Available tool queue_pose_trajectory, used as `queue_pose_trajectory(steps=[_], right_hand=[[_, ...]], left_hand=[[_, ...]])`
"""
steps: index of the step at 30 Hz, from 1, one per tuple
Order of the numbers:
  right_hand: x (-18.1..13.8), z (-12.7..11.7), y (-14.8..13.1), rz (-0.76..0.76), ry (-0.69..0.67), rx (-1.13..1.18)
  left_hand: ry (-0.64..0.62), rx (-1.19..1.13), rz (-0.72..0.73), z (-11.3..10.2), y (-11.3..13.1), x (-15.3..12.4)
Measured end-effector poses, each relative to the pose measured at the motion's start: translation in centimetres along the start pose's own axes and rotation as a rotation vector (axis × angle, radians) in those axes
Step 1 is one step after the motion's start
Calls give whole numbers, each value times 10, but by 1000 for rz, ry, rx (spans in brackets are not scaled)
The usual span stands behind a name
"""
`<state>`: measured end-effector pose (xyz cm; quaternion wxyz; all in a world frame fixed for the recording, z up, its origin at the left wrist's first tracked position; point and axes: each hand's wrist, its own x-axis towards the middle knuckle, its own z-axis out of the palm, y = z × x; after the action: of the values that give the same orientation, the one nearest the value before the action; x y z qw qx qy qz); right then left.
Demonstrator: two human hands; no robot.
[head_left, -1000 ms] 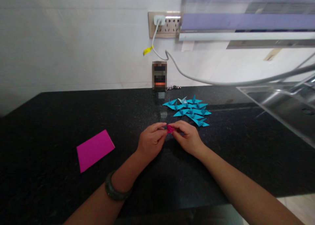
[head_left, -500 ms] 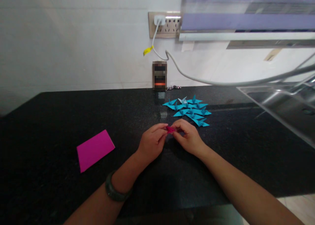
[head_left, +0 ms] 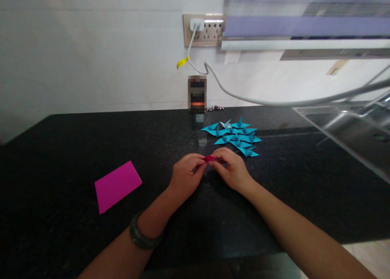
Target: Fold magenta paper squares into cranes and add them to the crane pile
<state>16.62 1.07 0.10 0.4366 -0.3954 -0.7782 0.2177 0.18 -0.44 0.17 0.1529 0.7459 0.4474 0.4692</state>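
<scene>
At the black counter point(head_left: 70, 142), fingers point(head_left: 195, 157) of 2 hands point(head_left: 186, 175) point(head_left: 233, 170) pinch 1 small pink paper point(head_left: 209, 158)

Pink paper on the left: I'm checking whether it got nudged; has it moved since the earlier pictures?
No. Against the wall socket, the pink paper lies in the same spot on the black counter, with no visible shift in any direction.

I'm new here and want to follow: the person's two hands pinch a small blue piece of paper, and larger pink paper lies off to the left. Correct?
Not quite: the head view shows that the small piece of paper between the left hand and right hand is pink, not blue. The larger pink paper does lie off to the left.
</scene>
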Motion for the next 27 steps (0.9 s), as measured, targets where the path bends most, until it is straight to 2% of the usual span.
queue_pose_trajectory(steps=[3,6,9,12,16,21,27], right_hand=[[-2,4,0,120,9,35],[-4,9,1,235,-8,135],[-4,13,1,342,-6,291],[-4,14,-1,404,-10,392],[-5,15,-4,404,-35,414],[-4,15,-8,442,-66,485],[-1,14,-14,551,-146,682]], left_hand=[[-7,-150,-255,3,-1,-1],[-42,-420,-494,6,-2,0],[-33,-690,-635,7,0,2],[-77,-781,-722,6,5,4],[-145,-749,-724,6,9,3],[-43,-644,-700,6,9,2],[-13,-585,-544,2,6,1]])
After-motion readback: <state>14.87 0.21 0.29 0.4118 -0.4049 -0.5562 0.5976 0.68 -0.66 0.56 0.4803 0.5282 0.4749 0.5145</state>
